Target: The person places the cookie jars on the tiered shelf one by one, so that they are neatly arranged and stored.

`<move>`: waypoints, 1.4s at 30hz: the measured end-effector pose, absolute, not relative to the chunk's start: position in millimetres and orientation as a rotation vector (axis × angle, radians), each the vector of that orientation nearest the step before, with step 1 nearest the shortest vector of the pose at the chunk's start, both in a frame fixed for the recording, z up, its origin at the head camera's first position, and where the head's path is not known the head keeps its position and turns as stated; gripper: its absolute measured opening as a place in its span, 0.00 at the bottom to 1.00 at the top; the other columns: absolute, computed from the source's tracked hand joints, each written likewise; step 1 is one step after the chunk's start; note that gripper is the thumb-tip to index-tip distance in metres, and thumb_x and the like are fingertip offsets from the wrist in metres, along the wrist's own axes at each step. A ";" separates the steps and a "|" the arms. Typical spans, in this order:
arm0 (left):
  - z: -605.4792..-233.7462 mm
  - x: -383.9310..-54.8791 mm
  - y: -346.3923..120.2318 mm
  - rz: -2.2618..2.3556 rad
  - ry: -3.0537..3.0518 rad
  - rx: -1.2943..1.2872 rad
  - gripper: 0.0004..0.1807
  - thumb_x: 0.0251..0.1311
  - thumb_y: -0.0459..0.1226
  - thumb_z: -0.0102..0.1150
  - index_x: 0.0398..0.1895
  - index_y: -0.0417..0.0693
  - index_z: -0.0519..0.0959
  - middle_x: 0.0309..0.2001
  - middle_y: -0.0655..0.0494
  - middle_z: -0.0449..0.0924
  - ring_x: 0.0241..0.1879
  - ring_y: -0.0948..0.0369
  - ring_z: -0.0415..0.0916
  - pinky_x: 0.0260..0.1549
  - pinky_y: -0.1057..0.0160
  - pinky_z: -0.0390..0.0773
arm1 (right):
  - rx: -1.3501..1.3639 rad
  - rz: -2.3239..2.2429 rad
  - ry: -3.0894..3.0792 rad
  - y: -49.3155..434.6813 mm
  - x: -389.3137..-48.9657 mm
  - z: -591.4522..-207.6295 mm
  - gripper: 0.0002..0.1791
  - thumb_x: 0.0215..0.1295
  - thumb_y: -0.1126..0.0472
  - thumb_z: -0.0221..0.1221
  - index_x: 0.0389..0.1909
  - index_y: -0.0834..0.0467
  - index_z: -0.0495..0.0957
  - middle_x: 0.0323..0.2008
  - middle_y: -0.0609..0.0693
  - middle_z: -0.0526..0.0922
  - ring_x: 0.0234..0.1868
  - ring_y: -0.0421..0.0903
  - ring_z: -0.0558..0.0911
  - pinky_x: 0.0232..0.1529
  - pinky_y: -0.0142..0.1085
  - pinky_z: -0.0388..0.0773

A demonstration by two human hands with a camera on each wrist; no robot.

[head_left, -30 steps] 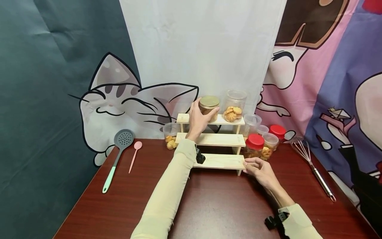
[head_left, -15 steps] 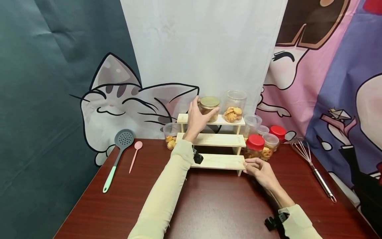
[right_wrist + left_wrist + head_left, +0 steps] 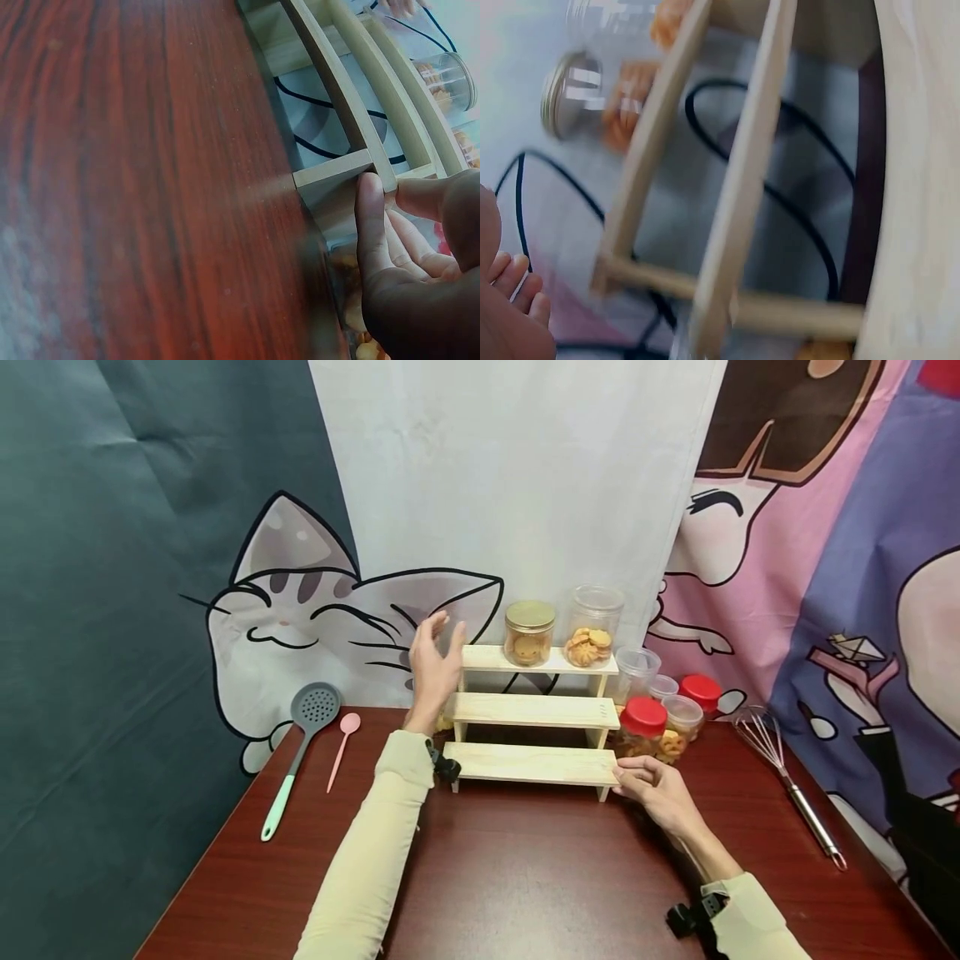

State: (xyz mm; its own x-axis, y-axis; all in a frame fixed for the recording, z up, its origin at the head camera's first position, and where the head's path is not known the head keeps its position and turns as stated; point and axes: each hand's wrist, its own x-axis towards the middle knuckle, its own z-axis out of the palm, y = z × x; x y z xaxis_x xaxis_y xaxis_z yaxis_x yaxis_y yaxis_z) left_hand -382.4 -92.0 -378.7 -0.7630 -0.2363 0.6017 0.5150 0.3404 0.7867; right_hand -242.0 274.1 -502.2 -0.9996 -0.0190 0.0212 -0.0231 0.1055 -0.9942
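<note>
A three-tier wooden display rack (image 3: 536, 710) stands at the back of the table. On its top tier sit a gold-lidded jar of cookies (image 3: 529, 633) and, to its right, a taller clear-lidded jar of cookies (image 3: 592, 627). My left hand (image 3: 435, 668) is raised left of the top tier, thumb and fingers apart, holding nothing; the left wrist view catches the hand (image 3: 514, 300) at its edge. With thumb and fingers my right hand (image 3: 654, 793) pinches the right end of the lowest tier, and the right wrist view shows this grip on the rack's edge (image 3: 382, 169).
Right of the rack cluster several cookie jars, one with a red lid (image 3: 643, 717). A whisk (image 3: 787, 785) lies at the far right. On the left lie a grey slotted turner (image 3: 303, 735) and a small pink spoon (image 3: 343, 747). A printed curtain (image 3: 525, 485) hangs behind.
My left hand has let go of the gold-lidded jar and moved left, leaving the jar on the top tier. The right hand has kept its grip on the lowest tier.
</note>
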 end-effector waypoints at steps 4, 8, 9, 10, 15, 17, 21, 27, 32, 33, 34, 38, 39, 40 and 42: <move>-396.1 -382.7 -122.9 -1.447 -1.991 -0.153 0.28 0.80 0.48 0.61 0.71 0.38 0.76 0.66 0.43 0.81 0.71 0.48 0.76 0.76 0.55 0.70 | 0.038 2.095 -2.338 274.9 -241.5 -503.0 0.26 0.78 0.63 0.65 0.65 0.78 0.72 0.41 0.44 0.92 0.40 0.35 0.90 0.48 0.31 0.88; -417.1 -381.4 -145.5 -1.438 -2.075 -0.087 0.31 0.78 0.50 0.63 0.74 0.40 0.74 0.68 0.43 0.79 0.73 0.47 0.73 0.77 0.51 0.69 | 0.043 2.075 -2.345 276.3 -241.1 -504.3 0.26 0.78 0.63 0.65 0.65 0.78 0.72 0.41 0.43 0.92 0.41 0.35 0.90 0.49 0.32 0.88; -423.0 -381.2 -149.6 -1.441 -2.098 -0.080 0.33 0.77 0.50 0.65 0.75 0.40 0.73 0.69 0.43 0.78 0.73 0.46 0.73 0.77 0.50 0.68 | 0.043 2.072 -2.345 276.6 -241.1 -504.9 0.26 0.78 0.63 0.65 0.65 0.78 0.73 0.41 0.43 0.92 0.41 0.35 0.90 0.49 0.32 0.89; -428.7 -380.6 -153.2 -1.448 -2.123 -0.072 0.35 0.75 0.50 0.66 0.76 0.40 0.72 0.70 0.43 0.77 0.74 0.46 0.72 0.77 0.49 0.68 | 0.049 2.068 -2.349 277.1 -241.2 -505.6 0.26 0.78 0.63 0.65 0.65 0.78 0.73 0.41 0.42 0.92 0.41 0.35 0.90 0.49 0.32 0.89; -454.2 -377.2 -165.7 -1.500 -2.240 -0.091 0.44 0.70 0.51 0.72 0.80 0.38 0.67 0.75 0.40 0.72 0.76 0.44 0.69 0.78 0.46 0.67 | 0.065 2.069 -2.352 277.6 -241.4 -508.1 0.26 0.78 0.63 0.65 0.65 0.78 0.72 0.42 0.43 0.92 0.41 0.36 0.90 0.49 0.33 0.89; -462.6 -376.5 -169.3 -1.519 -2.284 -0.124 0.46 0.69 0.50 0.73 0.81 0.38 0.65 0.77 0.39 0.69 0.78 0.44 0.67 0.79 0.47 0.67 | 0.072 2.075 -2.352 277.3 -241.5 -508.3 0.26 0.78 0.63 0.65 0.65 0.78 0.72 0.42 0.44 0.92 0.42 0.36 0.90 0.49 0.33 0.89; -475.4 -375.0 -174.6 -1.561 -2.345 -0.197 0.47 0.69 0.49 0.74 0.83 0.41 0.62 0.79 0.39 0.67 0.80 0.43 0.66 0.78 0.46 0.69 | 0.073 2.086 -2.353 276.6 -242.0 -507.9 0.27 0.78 0.63 0.65 0.66 0.78 0.72 0.42 0.43 0.92 0.41 0.35 0.90 0.49 0.32 0.88; -482.4 -375.8 -174.5 -1.713 -2.255 -0.263 0.48 0.68 0.45 0.76 0.84 0.42 0.60 0.78 0.36 0.67 0.80 0.42 0.66 0.77 0.46 0.70 | 0.063 2.088 -2.357 275.8 -242.2 -504.3 0.27 0.78 0.62 0.65 0.66 0.77 0.72 0.42 0.44 0.92 0.41 0.35 0.90 0.49 0.33 0.89; -484.0 -376.5 -172.2 -1.725 -2.245 -0.270 0.49 0.68 0.43 0.76 0.85 0.42 0.58 0.81 0.37 0.64 0.82 0.44 0.63 0.79 0.48 0.66 | 0.067 2.090 -2.352 276.0 -242.3 -503.8 0.27 0.78 0.62 0.65 0.66 0.77 0.72 0.42 0.44 0.92 0.41 0.35 0.90 0.49 0.32 0.88; -484.3 -376.1 -172.0 -1.722 -2.248 -0.263 0.49 0.68 0.43 0.76 0.85 0.42 0.58 0.81 0.37 0.64 0.82 0.44 0.63 0.79 0.48 0.66 | 0.065 2.091 -2.350 276.0 -242.4 -504.1 0.27 0.78 0.62 0.65 0.66 0.78 0.72 0.42 0.44 0.92 0.41 0.35 0.89 0.49 0.32 0.88; -484.4 -375.7 -171.8 -1.721 -2.247 -0.257 0.49 0.67 0.43 0.77 0.85 0.42 0.58 0.81 0.37 0.64 0.82 0.44 0.63 0.79 0.48 0.67 | 0.064 2.091 -2.349 276.0 -242.4 -504.5 0.27 0.78 0.62 0.65 0.66 0.78 0.72 0.42 0.43 0.92 0.41 0.35 0.89 0.49 0.32 0.88; -484.1 -373.5 -170.9 -1.730 -2.229 -0.223 0.49 0.66 0.44 0.78 0.84 0.43 0.61 0.81 0.36 0.65 0.81 0.43 0.64 0.79 0.49 0.68 | 0.054 2.096 -2.345 276.0 -242.9 -505.7 0.26 0.78 0.63 0.65 0.66 0.77 0.72 0.41 0.41 0.92 0.41 0.35 0.89 0.49 0.31 0.88; -483.9 -373.1 -170.5 -1.732 -2.224 -0.214 0.49 0.65 0.44 0.78 0.84 0.44 0.61 0.81 0.36 0.65 0.81 0.43 0.65 0.78 0.49 0.68 | 0.052 2.096 -2.346 276.1 -243.0 -505.8 0.27 0.78 0.63 0.65 0.66 0.77 0.72 0.41 0.41 0.92 0.41 0.35 0.89 0.48 0.31 0.88; -483.9 -372.9 -170.4 -1.729 -2.225 -0.206 0.49 0.65 0.44 0.78 0.84 0.44 0.62 0.81 0.37 0.66 0.81 0.43 0.65 0.78 0.49 0.68 | 0.051 2.096 -2.347 276.2 -243.0 -505.8 0.27 0.78 0.63 0.65 0.66 0.77 0.72 0.41 0.41 0.92 0.41 0.35 0.89 0.48 0.31 0.88; -483.7 -372.4 -170.0 -1.719 -2.228 -0.187 0.48 0.65 0.45 0.79 0.83 0.45 0.63 0.80 0.37 0.67 0.80 0.43 0.66 0.78 0.49 0.69 | 0.048 2.097 -2.347 276.3 -242.9 -505.6 0.27 0.78 0.63 0.65 0.66 0.77 0.72 0.41 0.42 0.92 0.41 0.35 0.89 0.48 0.31 0.88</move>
